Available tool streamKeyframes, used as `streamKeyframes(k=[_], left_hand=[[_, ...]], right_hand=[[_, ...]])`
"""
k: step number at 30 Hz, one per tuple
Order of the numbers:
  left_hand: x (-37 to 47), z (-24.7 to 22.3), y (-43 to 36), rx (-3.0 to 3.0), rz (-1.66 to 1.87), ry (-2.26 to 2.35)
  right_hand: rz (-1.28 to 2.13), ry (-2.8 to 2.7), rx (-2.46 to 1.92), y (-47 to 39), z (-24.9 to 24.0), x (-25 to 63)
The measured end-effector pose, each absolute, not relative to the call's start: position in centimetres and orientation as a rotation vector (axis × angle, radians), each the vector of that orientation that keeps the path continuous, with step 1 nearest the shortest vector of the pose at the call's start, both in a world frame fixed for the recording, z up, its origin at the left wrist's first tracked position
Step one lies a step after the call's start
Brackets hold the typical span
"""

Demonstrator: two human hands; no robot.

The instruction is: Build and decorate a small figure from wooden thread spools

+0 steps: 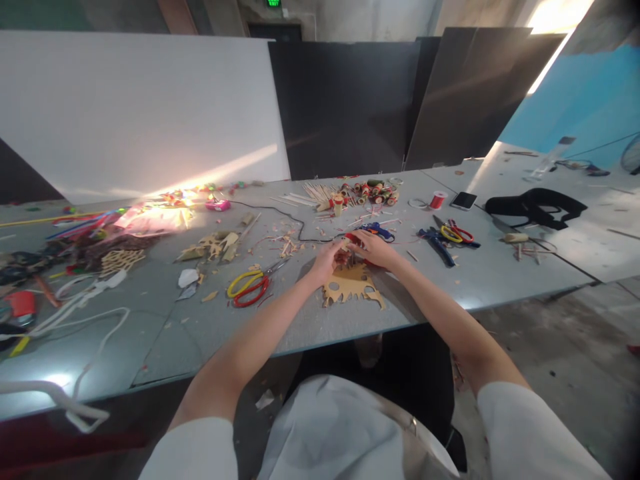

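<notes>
My left hand (326, 262) and my right hand (376, 250) meet over the middle of the table, fingers curled in toward each other. Between them is a small reddish and tan piece, mostly covered by the fingers, so its kind is unclear. Directly below lies a tan cardboard sheet (350, 285) with ragged cut-outs and round holes. Just beyond my right hand is a blue glue gun (379, 231), its dark cord running off to the left. Scissors with one yellow and one red handle (250, 288) lie open to the left of my left hand.
Behind the hands are a pile of thin sticks (316, 194) and several red-and-green rolls (373, 192). To the right lie blue pliers (437, 247), another pair of scissors (456, 232), red thread (438, 199), a phone (463, 201) and a black strap (535, 205). Scraps and white cables (83, 303) crowd the left.
</notes>
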State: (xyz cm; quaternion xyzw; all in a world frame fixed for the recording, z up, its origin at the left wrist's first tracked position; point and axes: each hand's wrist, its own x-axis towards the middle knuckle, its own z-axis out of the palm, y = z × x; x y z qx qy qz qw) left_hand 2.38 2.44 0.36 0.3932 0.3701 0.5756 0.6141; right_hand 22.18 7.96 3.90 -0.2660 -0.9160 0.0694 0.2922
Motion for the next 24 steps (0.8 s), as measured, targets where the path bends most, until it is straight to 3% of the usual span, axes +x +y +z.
streamKeyframes(k=[24], left_hand=[[2.59, 0.72, 2.21, 0.921, 1.308, 0.874]], right_hand=[[0.216, -2.434, -0.67, 7.83, 4.09, 22.21]])
